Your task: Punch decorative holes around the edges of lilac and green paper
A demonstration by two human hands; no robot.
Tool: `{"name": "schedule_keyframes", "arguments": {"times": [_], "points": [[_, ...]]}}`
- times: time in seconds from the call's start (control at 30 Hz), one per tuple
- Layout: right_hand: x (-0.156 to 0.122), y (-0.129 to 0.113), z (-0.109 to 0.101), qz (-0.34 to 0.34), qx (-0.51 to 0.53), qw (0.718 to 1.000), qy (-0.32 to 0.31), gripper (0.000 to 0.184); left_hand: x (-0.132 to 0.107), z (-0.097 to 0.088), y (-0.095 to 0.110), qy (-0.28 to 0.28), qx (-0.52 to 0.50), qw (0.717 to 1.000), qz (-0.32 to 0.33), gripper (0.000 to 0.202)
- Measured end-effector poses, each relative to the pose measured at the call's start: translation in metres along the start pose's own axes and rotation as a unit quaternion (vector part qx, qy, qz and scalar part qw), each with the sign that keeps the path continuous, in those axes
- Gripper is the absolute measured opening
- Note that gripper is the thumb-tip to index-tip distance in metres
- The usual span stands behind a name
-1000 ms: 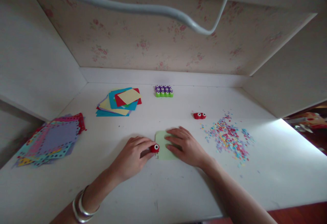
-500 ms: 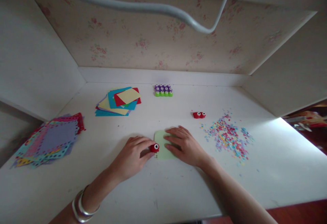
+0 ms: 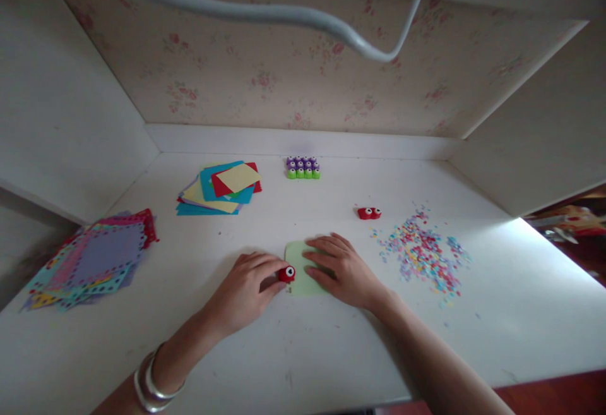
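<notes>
- On a clock centred on one pale green sheet [image 3: 303,280], with twelve toward the wall, the person's two bare hands lie on opposite sides.
- Left hand [image 3: 249,285], toward nine: thumb and forefinger pinch one red craft punch [image 3: 286,274], white button with a dark mark facing up.
- That punch sits at the sheet's nine o'clock edge; whether the paper is inside its slot cannot be told. Just toward six from it, the edge bears small marks, too fine to count.
- Right hand [image 3: 343,270], on the three o'clock side: open, palm down, fingers spread across the sheet.
- Two silver bangles [image 3: 149,382] circle the left wrist, between seven and eight.
- Between one and two: two more red punches [image 3: 370,213], side by side, making three red in all.
- At twelve, near the wall: a block of twelve smaller punches [image 3: 303,167], eight purple in two rows behind four green in one.
- Between ten and eleven: one loose pile of plain coloured paper [image 3: 227,181], sheets overlapping too much to count.
- At nine, well apart: one pile of sheets with punched borders [image 3: 106,254], likewise uncountable.
- At three: one scatter of tiny coloured paper bits [image 3: 428,257], beyond counting.
</notes>
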State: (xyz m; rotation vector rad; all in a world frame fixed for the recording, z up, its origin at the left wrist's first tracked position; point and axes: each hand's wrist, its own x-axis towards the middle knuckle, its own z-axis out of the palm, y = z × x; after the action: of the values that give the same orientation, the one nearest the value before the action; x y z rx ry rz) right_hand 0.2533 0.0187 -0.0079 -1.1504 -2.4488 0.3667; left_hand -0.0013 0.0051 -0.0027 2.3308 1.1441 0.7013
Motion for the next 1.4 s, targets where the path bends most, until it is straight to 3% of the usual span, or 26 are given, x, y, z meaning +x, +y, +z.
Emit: {"name": "schedule_keyframes", "arguments": {"times": [0.77, 1.1, 1.4], "points": [[0.000, 0.001, 0.001, -0.004, -0.001, 1.000, -0.004, 0.029, -0.001, -0.003, 0.001, -0.010, -0.003, 1.000, -0.013, 0.026], [0.000, 0.000, -0.001, -0.003, 0.004, 1.000, 0.005, 0.028, 0.012, -0.002, 0.015, 0.007, -0.047, 0.991, -0.124, 0.022], [-0.001, -0.001, -0.001, -0.002, 0.002, 1.000, 0.009, 0.028, 0.021, -0.004, 0.019, -0.041, -0.050, 0.984, -0.168, 0.017]]}}
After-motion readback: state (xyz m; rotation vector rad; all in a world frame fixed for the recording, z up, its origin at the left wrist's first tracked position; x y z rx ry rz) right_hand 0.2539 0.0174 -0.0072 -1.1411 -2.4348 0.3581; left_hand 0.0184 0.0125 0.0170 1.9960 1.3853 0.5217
